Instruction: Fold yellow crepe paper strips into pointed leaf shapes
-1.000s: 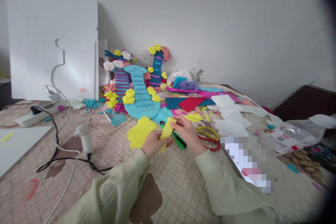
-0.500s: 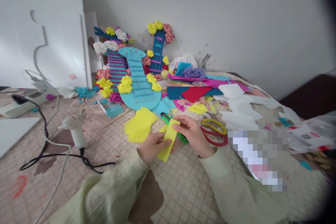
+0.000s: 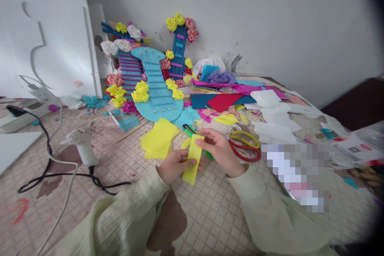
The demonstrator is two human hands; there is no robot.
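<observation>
A folded-looking strip of yellow crepe paper is held above the table between both hands. My left hand pinches its lower left side, thumb on top. My right hand grips the upper right edge with the thumb in front and the other fingers behind. Beneath the hands lies a green utility knife, partly covered by the paper and my right hand. A stack of yellow paper sheets rests just beyond my left hand. To the right of my right hand are scissors with red and yellow handles.
A white glue gun with a black cord stands at left. Behind are a light-blue guitar-shaped piece with yellow paper flowers, and a dark-blue neck. Coloured paper, purple yarn and white scraps lie at the back right.
The camera view has shifted slightly, so the background sits a little higher and further left. Both hands keep hold of the yellow strip, which now looks slightly more upright.
</observation>
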